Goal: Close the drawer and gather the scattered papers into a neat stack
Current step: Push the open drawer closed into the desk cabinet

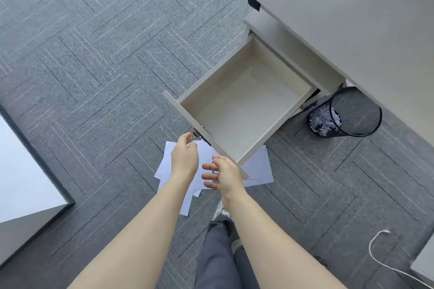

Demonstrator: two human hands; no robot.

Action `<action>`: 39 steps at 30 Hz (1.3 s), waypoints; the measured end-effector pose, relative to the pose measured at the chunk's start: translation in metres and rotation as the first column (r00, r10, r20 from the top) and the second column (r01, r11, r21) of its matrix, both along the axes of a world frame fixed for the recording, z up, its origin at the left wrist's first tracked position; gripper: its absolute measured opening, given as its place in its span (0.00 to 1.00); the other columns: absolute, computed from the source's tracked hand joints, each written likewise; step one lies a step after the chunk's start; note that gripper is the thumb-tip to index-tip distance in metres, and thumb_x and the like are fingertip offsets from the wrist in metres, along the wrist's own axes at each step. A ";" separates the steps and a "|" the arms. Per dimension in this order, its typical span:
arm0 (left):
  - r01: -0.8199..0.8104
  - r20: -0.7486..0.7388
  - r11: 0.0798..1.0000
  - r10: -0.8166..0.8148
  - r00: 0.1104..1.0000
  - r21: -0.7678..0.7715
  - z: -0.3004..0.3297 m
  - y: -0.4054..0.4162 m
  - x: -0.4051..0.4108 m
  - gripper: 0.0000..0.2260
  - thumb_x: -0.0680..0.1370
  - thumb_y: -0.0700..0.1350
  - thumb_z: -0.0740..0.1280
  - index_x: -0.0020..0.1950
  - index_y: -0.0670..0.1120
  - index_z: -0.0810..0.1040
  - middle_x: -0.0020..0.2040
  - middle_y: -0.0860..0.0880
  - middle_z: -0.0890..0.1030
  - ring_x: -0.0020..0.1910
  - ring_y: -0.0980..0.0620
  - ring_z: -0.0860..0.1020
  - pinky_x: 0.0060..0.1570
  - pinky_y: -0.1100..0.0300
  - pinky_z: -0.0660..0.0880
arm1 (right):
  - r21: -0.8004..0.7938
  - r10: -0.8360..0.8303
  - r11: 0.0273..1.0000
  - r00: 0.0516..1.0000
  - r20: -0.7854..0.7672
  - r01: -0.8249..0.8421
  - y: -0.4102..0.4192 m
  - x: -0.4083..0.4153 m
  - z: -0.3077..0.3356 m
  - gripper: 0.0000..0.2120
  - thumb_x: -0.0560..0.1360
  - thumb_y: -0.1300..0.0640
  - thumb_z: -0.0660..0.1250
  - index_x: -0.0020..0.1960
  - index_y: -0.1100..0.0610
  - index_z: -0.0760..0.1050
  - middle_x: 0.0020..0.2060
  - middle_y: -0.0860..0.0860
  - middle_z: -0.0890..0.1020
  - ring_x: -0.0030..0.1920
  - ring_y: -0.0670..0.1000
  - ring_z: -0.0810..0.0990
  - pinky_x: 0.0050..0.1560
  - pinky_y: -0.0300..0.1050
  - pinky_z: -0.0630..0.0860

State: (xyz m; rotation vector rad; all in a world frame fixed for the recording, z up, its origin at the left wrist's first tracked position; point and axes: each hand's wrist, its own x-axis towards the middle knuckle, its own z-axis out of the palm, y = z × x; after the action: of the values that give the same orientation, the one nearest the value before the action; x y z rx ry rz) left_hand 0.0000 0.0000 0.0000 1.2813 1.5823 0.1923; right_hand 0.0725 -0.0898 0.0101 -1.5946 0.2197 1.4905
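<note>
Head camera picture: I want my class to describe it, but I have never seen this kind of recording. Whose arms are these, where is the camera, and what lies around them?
There is no machine here. A camera worn on a person's head looks down, so the two bare arms are the wearer's own. The left hand reaches toward the small metal lock on the front of the open, empty pale-grey drawer. The right hand hovers open beside that front panel. Neither hand holds anything. Scattered white paper sheets lie on the grey patterned carpet, partly under the drawer. A black mesh wastebasket with shredded paper stands beside the grey desk. A white cable lies at lower right.
</note>
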 end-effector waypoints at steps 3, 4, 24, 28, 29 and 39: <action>-0.074 0.048 0.993 0.079 0.996 -0.096 -0.018 0.003 -0.001 0.19 0.79 0.40 0.56 0.70 0.45 0.70 0.66 0.47 0.76 0.63 0.47 0.76 0.65 0.47 0.71 | -0.040 -0.019 0.999 0.999 -0.040 0.017 0.004 -0.004 -0.011 0.14 0.81 0.55 0.58 0.65 0.56 0.72 0.50 0.55 0.83 0.41 0.54 0.81 0.38 0.46 0.77; -0.090 0.055 0.987 0.098 0.994 -0.133 -0.021 0.004 0.000 0.19 0.79 0.40 0.56 0.70 0.45 0.69 0.64 0.48 0.77 0.62 0.47 0.77 0.65 0.46 0.71 | -0.052 -0.029 0.998 0.998 -0.050 0.026 0.003 -0.006 -0.015 0.14 0.81 0.54 0.57 0.65 0.55 0.71 0.51 0.55 0.83 0.42 0.54 0.82 0.39 0.47 0.78; -0.173 0.216 0.967 0.213 0.953 -0.189 -0.049 0.027 0.041 0.20 0.78 0.35 0.54 0.65 0.52 0.72 0.55 0.53 0.81 0.50 0.53 0.82 0.59 0.50 0.76 | -0.134 -0.294 0.949 0.954 -0.059 0.284 0.024 0.012 -0.038 0.13 0.83 0.52 0.55 0.65 0.53 0.70 0.53 0.54 0.79 0.41 0.56 0.82 0.43 0.52 0.79; -0.175 0.236 0.967 0.217 0.947 -0.186 -0.050 0.033 0.059 0.17 0.78 0.36 0.55 0.60 0.54 0.72 0.54 0.52 0.81 0.48 0.55 0.83 0.57 0.51 0.77 | -0.140 -0.322 0.939 0.946 -0.030 0.315 0.027 0.031 -0.040 0.12 0.82 0.50 0.56 0.61 0.52 0.71 0.53 0.53 0.79 0.41 0.55 0.82 0.40 0.48 0.80; -0.174 0.241 0.968 0.215 0.946 -0.179 -0.050 0.034 0.064 0.17 0.78 0.36 0.56 0.60 0.53 0.72 0.56 0.51 0.81 0.48 0.55 0.83 0.57 0.51 0.77 | -0.143 -0.331 0.935 0.943 -0.032 0.324 0.028 0.036 -0.040 0.12 0.82 0.50 0.56 0.61 0.52 0.72 0.53 0.53 0.79 0.41 0.54 0.82 0.40 0.48 0.80; -0.222 0.223 0.962 0.254 0.941 -0.158 -0.056 0.047 0.111 0.14 0.76 0.35 0.63 0.55 0.51 0.75 0.47 0.54 0.82 0.49 0.51 0.83 0.56 0.50 0.79 | -0.158 -0.408 0.906 0.909 -0.088 0.392 0.035 0.088 -0.039 0.14 0.82 0.53 0.56 0.63 0.58 0.72 0.57 0.56 0.80 0.44 0.57 0.82 0.39 0.48 0.78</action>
State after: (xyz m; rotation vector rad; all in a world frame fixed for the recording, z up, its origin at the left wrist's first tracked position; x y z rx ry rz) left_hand 0.1114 0.0473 -0.0561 0.9250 1.5093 0.3763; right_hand 0.1610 -0.0551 -0.0290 -1.4563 0.6908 1.2661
